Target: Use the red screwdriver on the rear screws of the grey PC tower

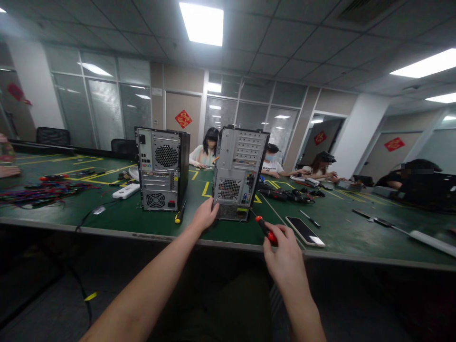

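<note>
A computer tower [231, 190] stands upright on the green table with its back panel, ports and vents facing me. My left hand [205, 213] grips its lower left edge, thumb at the near corner and the other fingers mostly hidden. In my right hand [285, 247], the fingers are wrapped around a red-and-black screwdriver [265, 229]. Its shaft points up and left to the tower's lower right back corner; whether the tip touches a screw is too small to tell. Left of this tower stands a second computer tower [158, 166], also back side toward me.
A yellow-and-black screwdriver [179, 216] lies between the towers. Right of my right hand are a phone [304, 231] and a thin tool [309, 218]. A white power strip [126, 191] and tangled cables [39, 192] lie left. Several people sit across the green table [199, 232].
</note>
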Available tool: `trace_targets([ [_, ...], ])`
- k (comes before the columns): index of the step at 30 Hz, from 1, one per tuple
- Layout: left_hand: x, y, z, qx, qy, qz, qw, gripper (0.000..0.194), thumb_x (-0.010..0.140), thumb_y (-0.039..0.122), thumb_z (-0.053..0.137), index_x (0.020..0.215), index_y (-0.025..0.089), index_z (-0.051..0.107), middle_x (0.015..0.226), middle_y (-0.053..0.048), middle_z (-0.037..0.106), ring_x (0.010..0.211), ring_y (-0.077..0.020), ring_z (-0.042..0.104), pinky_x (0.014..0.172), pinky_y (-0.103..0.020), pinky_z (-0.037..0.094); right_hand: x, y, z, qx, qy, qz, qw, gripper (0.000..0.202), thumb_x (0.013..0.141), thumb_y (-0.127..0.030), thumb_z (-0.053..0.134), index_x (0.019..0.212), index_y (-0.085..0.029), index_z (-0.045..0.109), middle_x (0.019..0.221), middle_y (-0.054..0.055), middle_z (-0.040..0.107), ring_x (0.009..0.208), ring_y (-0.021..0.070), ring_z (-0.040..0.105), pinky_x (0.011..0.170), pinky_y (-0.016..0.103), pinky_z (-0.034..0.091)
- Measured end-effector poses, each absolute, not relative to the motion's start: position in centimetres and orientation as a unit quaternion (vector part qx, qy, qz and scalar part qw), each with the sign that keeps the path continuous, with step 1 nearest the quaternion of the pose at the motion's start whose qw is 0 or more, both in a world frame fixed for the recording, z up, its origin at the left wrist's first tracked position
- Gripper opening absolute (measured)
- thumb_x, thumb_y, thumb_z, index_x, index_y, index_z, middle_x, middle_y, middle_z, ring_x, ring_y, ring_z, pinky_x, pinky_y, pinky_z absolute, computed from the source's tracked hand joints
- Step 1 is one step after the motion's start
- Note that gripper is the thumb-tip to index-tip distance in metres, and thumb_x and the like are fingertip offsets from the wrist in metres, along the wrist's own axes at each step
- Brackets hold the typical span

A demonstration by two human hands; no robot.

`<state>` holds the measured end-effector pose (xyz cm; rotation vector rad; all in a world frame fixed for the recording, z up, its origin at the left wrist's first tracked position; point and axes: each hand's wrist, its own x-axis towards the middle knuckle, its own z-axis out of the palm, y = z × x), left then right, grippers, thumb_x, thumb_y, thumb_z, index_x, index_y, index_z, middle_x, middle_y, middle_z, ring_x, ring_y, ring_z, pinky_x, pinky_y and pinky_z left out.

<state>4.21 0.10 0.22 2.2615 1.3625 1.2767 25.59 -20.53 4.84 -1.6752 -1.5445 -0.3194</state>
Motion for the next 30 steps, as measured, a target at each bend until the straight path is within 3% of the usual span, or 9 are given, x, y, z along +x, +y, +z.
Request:
trace_targets([
  [3, 4.2, 0.24, 0.1, 0.769, 0.459, 0.434, 0.096, 0.029, 0.105, 0.04, 0.041, 0.109, 0.02, 0.061, 0.114, -0.013, 0.072, 0.105, -0.0251, 0.067, 0.09, -0.035, 0.051, 25.46, -20.42, 4.92, -0.671, -0.601, -0.106, 0.422, 0.041, 0.093, -0.036, 0.05, 0.125, -0.018, 0.067, 0.114, 0.013, 0.067, 0.09, 0.0242, 0.069, 0.083, 0.038, 0.054],
  [8, 4.27, 0.45, -0.06, 0.767, 0.469, 0.428, 0.091, 0.027, 0.105, 0.04, 0.042, 0.107, 0.02, 0.061, 0.111, -0.013, 0.072, 0.104, -0.0253, 0.068, 0.088, -0.035, 0.051, 25.47, -20.38, 5.03, -0.689, -0.574, -0.064, 0.438, 0.041, 0.097, -0.049, 0.048, 0.114, -0.017, 0.066, 0.082, 0.007, 0.069, 0.075, 0.025, 0.068, 0.069, 0.035, 0.05],
  [12, 4.27, 0.4, -0.05, 0.766, 0.467, 0.432, 0.096, 0.027, 0.105, 0.039, 0.043, 0.107, 0.02, 0.061, 0.112, -0.012, 0.072, 0.103, -0.0247, 0.068, 0.088, -0.034, 0.051, 25.61, -20.67, 5.07, -0.666, -0.61, -0.119, 0.413, 0.028, 0.094, -0.034, 0.048, 0.108, -0.021, 0.068, 0.103, 0.01, 0.069, 0.085, 0.024, 0.068, 0.074, 0.035, 0.05],
  [16, 4.23, 0.32, -0.01, 0.767, 0.458, 0.438, 0.1, 0.028, 0.105, 0.04, 0.042, 0.109, 0.02, 0.061, 0.113, -0.013, 0.072, 0.104, -0.0254, 0.068, 0.089, -0.035, 0.051, 25.55, -20.78, 5.06, -0.656, -0.624, -0.143, 0.399, 0.029, 0.092, -0.024, 0.046, 0.109, -0.022, 0.069, 0.121, 0.011, 0.065, 0.097, 0.0243, 0.068, 0.082, 0.036, 0.052],
  [24, 4.22, 0.27, 0.02, 0.764, 0.466, 0.435, 0.102, 0.028, 0.105, 0.041, 0.041, 0.106, 0.021, 0.061, 0.111, -0.012, 0.072, 0.101, -0.0248, 0.068, 0.086, -0.034, 0.051, 25.38, -20.66, 5.2, -0.697, -0.576, -0.05, 0.425, 0.034, 0.099, -0.046, 0.049, 0.11, -0.02, 0.067, 0.08, 0.005, 0.068, 0.072, 0.0241, 0.067, 0.07, 0.035, 0.048],
  [30, 4.21, 0.22, 0.19, 0.764, 0.47, 0.429, 0.104, 0.028, 0.105, 0.04, 0.042, 0.107, 0.02, 0.061, 0.112, -0.012, 0.072, 0.101, -0.0247, 0.068, 0.085, -0.034, 0.051, 25.56, -20.83, 5.04, -0.661, -0.622, -0.128, 0.401, 0.031, 0.093, -0.024, 0.049, 0.114, -0.019, 0.072, 0.12, 0.012, 0.066, 0.094, 0.0237, 0.069, 0.083, 0.036, 0.052],
])
